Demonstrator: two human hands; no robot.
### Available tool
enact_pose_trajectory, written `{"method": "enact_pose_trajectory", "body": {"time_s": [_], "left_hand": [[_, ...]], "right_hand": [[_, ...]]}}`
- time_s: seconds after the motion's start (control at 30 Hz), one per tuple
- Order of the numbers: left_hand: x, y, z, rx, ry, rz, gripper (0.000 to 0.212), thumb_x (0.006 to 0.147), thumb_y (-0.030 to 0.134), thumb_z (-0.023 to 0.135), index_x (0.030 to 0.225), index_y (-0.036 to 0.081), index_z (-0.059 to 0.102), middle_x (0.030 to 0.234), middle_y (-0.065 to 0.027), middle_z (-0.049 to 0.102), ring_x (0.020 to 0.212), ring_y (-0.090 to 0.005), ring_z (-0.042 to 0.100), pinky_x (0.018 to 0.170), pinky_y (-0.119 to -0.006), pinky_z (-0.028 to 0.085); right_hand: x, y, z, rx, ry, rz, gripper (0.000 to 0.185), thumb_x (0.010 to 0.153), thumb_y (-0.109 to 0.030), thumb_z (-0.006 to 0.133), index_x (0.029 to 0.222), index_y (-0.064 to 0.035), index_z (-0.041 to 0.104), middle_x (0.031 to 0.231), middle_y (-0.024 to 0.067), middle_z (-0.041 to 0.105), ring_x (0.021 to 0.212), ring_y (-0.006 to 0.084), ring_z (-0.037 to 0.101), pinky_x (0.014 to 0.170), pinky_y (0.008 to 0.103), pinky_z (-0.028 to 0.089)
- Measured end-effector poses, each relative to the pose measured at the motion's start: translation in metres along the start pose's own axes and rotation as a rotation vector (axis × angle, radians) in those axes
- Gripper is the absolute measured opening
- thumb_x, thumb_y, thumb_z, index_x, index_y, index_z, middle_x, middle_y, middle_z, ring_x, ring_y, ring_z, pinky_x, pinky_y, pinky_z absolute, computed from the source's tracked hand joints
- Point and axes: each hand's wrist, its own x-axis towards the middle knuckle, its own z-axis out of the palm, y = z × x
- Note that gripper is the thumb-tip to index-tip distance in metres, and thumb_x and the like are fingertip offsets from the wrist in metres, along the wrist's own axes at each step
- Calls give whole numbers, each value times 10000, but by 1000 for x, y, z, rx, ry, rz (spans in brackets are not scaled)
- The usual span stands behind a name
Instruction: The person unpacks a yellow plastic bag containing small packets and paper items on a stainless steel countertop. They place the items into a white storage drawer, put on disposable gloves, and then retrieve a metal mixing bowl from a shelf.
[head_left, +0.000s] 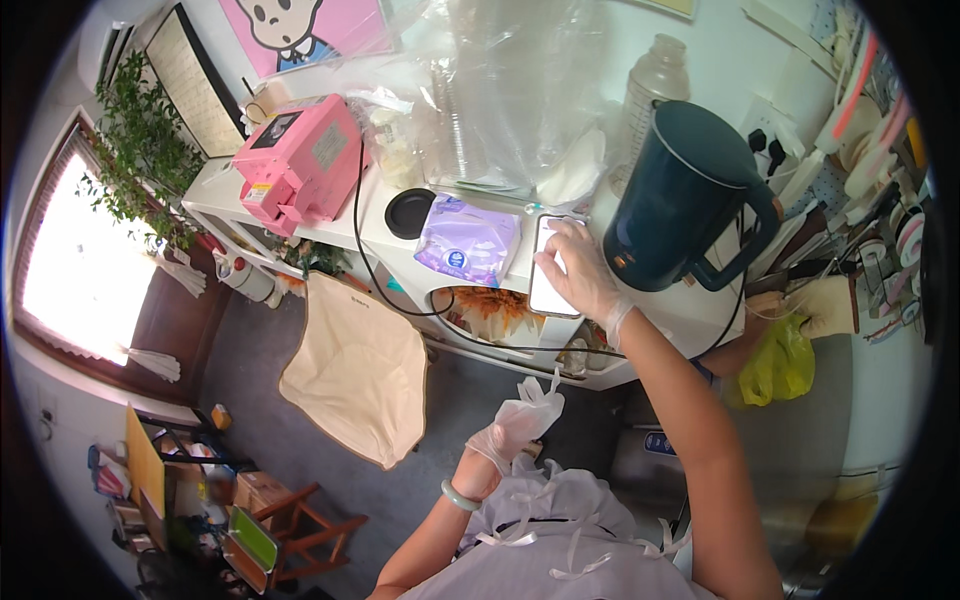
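Note:
My right hand (579, 270), in a clear plastic glove, rests with bent fingers on the white screen of a smartphone (550, 292) at the edge of the white shelf. Left of the phone lies a purple pack of tissues (469, 240), beside a round black lid (410, 213). A dark green electric kettle (679, 199) stands just right of the hand. My left hand (517, 424) is also in a clear, loose glove. It is raised in front of my body, below the shelf edge, and touches no object that I can see; its fingers are partly hidden in the loose plastic.
A pink machine (304, 161) and a clear plastic bag with stacked cups (480, 112) stand at the back. A black cable (358, 202) hangs across the shelf front. A cream fabric chair (360, 360) is on the floor. A yellow-green bag (778, 364) hangs at right.

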Motion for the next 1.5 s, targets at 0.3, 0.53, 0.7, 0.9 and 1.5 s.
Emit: {"method": "enact_pose_trajectory", "body": {"time_s": [0.3, 0.53, 0.7, 0.9, 1.5], "left_hand": [[26, 5, -9, 133, 0, -46, 463, 904, 184, 544, 1305, 1, 406, 1238, -93, 510, 1099, -191, 522, 922, -303, 435], [11, 20, -8, 60, 133, 14, 516, 926, 159, 529, 1374, 12, 321, 1292, -110, 471, 1146, -204, 506, 942, -312, 438], [10, 21, 7, 126, 127, 74, 547, 942, 132, 508, 1418, 22, 264, 1332, -117, 439, 1183, -215, 489, 966, -319, 429], [14, 24, 26, 193, 46, 104, 563, 940, 77, 459, 1440, 35, 203, 1367, -120, 401, 1225, -234, 453, 1011, -337, 390], [38, 23, 13, -101, 432, 222, 282, 971, 117, 398, 1207, -5, 494, 1209, -109, 531, 1110, -220, 526, 992, -348, 413]], "right_hand": [[16, 13, 17, -67, -113, 66, 168, 826, -120, 487, 789, 6, 593, 1189, 198, 554, 1146, 358, 432, 1003, 413, 306], [-13, -26, -19, 169, -27, 132, 53, 794, -36, 473, 765, -31, 517, 1170, 177, 561, 1075, 335, 483, 925, 365, 370], [-78, -83, -26, 241, -200, 134, 45, 778, -18, 544, 806, -47, 523, 1081, 130, 562, 1014, 313, 503, 911, 366, 377], [-115, -105, -17, 244, -200, 136, 113, 759, -60, 602, 861, -67, 553, 1027, 103, 572, 970, 304, 517, 890, 400, 382], [-150, -145, 40, 159, -227, 98, 125, 682, -71, 645, 720, -99, 529, 669, 61, 538, 673, 260, 550, 615, 378, 410]]}}
